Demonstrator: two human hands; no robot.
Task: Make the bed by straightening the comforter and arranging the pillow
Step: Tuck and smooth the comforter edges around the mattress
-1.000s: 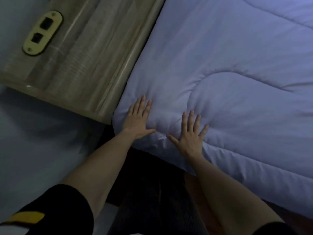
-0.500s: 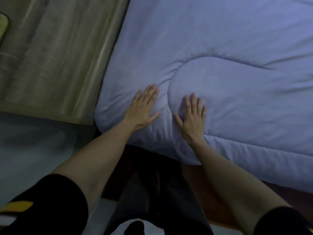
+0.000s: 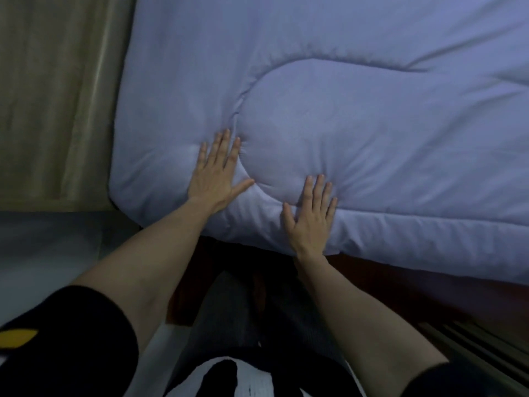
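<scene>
Comforter (image 3: 357,133): pale blue, quilted, covering the bed; its far and right parts are cut off from my view. Left hand (image 3: 213,173) and right hand (image 3: 310,216): flat on its near-left corner, fingers spread. Pillow: I see none. Wooden headboard (image 3: 57,96): blurred, beside the corner.

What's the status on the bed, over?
Left hand and right hand open, flat on comforter near its corner. Comforter mostly smooth. No pillow in view. Nothing in the way.
</scene>
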